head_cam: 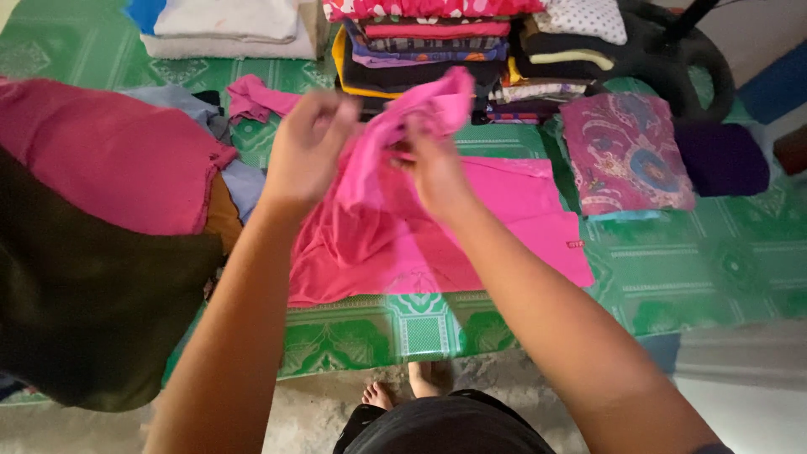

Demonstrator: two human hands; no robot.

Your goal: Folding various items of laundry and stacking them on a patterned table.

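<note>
1. Now both hands are raised above the green mat (723,269), and each one pinches a part of the pink garment (437,227).
2. The left hand (307,147) is closed on an edge of the cloth, fingers curled. The picture is blurred there, so I cannot tell how much cloth it holds.
3. The right hand (433,168) is closed too, and it grips the bunched upper part, which stands up near the stack of folded clothes (429,50).
4. The lower part of the garment lies spread on the mat, in front of the person.
5. To do this well, I think the hands should hold the matching corners, pull the cloth flat so no wrinkle stays, and keep it away from the loose pile (101,193) at the left.
</note>
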